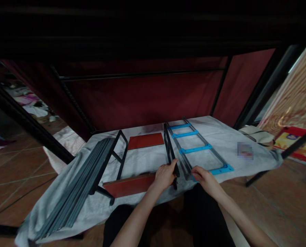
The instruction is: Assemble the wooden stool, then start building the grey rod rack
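Observation:
My left hand [165,175] is closed around the near end of a black metal side frame [168,142], its thumb lying along the bar. Under that hand, the near red-brown board [131,185] stands on edge and reaches left to a second black side frame [106,171]. Another red-brown board [145,141] lies farther back between the two frames. My right hand [202,177] has its fingers curled together at the near left corner of a rack of grey tubes with blue crosspieces [196,149]. Whatever those fingers pinch is too small or hidden to tell.
A bundle of grey tubes [78,185] lies on the left of the cloth-covered table [227,137]. Dark red panels [147,99] and black posts close off the back. A white bag [257,134] and a red-yellow package [295,145] are at the right.

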Demonstrator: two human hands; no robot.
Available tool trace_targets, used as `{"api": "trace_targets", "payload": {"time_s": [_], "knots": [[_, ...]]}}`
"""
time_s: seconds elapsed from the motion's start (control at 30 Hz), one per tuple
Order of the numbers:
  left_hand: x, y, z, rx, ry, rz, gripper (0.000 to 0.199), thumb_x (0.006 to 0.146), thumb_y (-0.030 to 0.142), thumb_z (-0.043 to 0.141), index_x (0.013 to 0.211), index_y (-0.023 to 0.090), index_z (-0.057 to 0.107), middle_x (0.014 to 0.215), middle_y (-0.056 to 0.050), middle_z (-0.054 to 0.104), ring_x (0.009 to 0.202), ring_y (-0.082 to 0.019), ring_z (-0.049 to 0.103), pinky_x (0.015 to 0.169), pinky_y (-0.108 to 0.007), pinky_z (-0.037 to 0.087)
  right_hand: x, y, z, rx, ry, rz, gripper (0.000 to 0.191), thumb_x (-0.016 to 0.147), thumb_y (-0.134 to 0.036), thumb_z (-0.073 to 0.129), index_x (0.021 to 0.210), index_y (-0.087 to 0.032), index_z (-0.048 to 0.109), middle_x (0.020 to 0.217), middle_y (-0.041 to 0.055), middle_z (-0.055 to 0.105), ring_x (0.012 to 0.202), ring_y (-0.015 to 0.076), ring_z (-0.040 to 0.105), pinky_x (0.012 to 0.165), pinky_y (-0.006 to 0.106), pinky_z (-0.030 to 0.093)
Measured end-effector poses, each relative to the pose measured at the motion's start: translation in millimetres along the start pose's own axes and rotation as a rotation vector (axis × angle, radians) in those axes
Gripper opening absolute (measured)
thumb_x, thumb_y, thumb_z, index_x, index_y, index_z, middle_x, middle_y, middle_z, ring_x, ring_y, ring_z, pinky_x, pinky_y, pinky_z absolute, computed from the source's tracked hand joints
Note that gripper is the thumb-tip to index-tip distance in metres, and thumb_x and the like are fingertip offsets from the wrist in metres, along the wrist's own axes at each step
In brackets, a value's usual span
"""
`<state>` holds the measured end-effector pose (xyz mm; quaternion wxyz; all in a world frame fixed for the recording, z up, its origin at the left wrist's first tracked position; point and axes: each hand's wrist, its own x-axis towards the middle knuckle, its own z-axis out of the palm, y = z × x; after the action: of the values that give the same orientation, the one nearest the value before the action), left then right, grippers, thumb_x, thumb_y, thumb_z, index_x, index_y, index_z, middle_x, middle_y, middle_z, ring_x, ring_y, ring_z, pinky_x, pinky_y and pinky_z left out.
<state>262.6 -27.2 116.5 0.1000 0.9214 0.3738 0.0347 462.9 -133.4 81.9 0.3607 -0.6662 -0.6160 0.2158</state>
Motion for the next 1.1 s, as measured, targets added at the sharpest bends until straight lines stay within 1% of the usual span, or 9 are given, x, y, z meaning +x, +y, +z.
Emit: {"api": "trace_targets", "payload": {"time_s": [0.1, 0.23, 0.43, 0.53, 0.63, 0.77, 0.93, 1.1], "knots": [[-1, 2, -2.0, 0.021, -0.021, -0.054, 0.069, 0.083, 0.015, 0.051, 0.145, 0.029, 0.026, 0.104, -0.006, 0.069, 0.099, -0.022, 0.064, 0.087, -0.032, 0.046, 11, -9, 10, 0.022, 0.047, -0.039, 0.015, 0.088, -0.027, 0.041, 0.085, -0.023, 0.055, 0.077, 0.0000, 0.059, 0.071, 0.0162, 0.057, 0.067, 0.028, 0.042], [-2, 5, -6.9, 0.025, -0.053, -0.078, 0.067, 0.083, 0.015, 0.049, 0.145, 0.030, 0.028, 0.107, -0.005, 0.068, 0.102, -0.021, 0.063, 0.089, -0.031, 0.045, 24, -18, 17, 0.055, 0.029, -0.094, 0.015, 0.089, -0.021, 0.041, 0.087, -0.023, 0.056, 0.082, 0.0009, 0.060, 0.076, 0.0163, 0.059, 0.071, 0.028, 0.044], [2, 9, -13.2, -0.025, -0.078, -0.117, 0.065, 0.083, 0.016, 0.051, 0.143, 0.034, 0.033, 0.110, -0.001, 0.067, 0.103, -0.019, 0.062, 0.089, -0.027, 0.044, 30, -15, 21, 0.020, 0.029, -0.136, 0.017, 0.091, -0.017, 0.042, 0.090, -0.023, 0.057, 0.089, 0.0024, 0.061, 0.083, 0.0166, 0.061, 0.074, 0.027, 0.043], [3, 7, -12.5, -0.052, -0.070, -0.102, 0.063, 0.084, 0.019, 0.051, 0.142, 0.035, 0.033, 0.111, 0.000, 0.067, 0.102, -0.018, 0.062, 0.087, -0.025, 0.044, 31, -13, 20, 0.023, 0.015, -0.148, 0.016, 0.092, -0.017, 0.042, 0.091, -0.023, 0.057, 0.089, 0.0020, 0.061, 0.084, 0.0162, 0.061, 0.074, 0.026, 0.043], [3, 5, -11.5, -0.053, -0.063, -0.085, 0.063, 0.084, 0.021, 0.051, 0.142, 0.035, 0.033, 0.108, 0.001, 0.068, 0.098, -0.018, 0.063, 0.085, -0.025, 0.045, 32, -15, 20, 0.029, 0.010, -0.157, 0.017, 0.093, -0.016, 0.041, 0.092, -0.023, 0.057, 0.090, 0.0024, 0.060, 0.084, 0.0160, 0.061, 0.074, 0.026, 0.042], [4, 6, -12.5, -0.050, -0.077, -0.112, 0.061, 0.084, 0.023, 0.051, 0.142, 0.034, 0.035, 0.107, 0.000, 0.068, 0.098, -0.019, 0.064, 0.086, -0.027, 0.045, 34, -17, 22, 0.066, 0.013, -0.169, 0.017, 0.094, -0.016, 0.041, 0.091, -0.022, 0.057, 0.088, 0.0027, 0.060, 0.085, 0.0161, 0.060, 0.075, 0.026, 0.042], [6, 7, -13.2, -0.083, -0.091, -0.119, 0.066, 0.083, 0.018, 0.051, 0.144, 0.034, 0.034, 0.106, 0.000, 0.069, 0.097, -0.019, 0.063, 0.086, -0.027, 0.045, 38, -19, 26, 0.075, -0.024, -0.158, 0.015, 0.093, -0.017, 0.043, 0.090, -0.022, 0.057, 0.089, 0.0021, 0.061, 0.084, 0.0155, 0.060, 0.074, 0.025, 0.041], [6, 0, -9.6, -0.211, -0.070, -0.048, 0.075, 0.079, 0.012, 0.050, 0.148, 0.030, 0.028, 0.101, -0.002, 0.069, 0.090, -0.019, 0.065, 0.080, -0.028, 0.047, 42, -23, 28, 0.124, -0.044, -0.145, 0.016, 0.091, -0.015, 0.042, 0.088, -0.021, 0.057, 0.088, 0.0027, 0.064, 0.084, 0.0154, 0.060, 0.074, 0.024, 0.040]]}}
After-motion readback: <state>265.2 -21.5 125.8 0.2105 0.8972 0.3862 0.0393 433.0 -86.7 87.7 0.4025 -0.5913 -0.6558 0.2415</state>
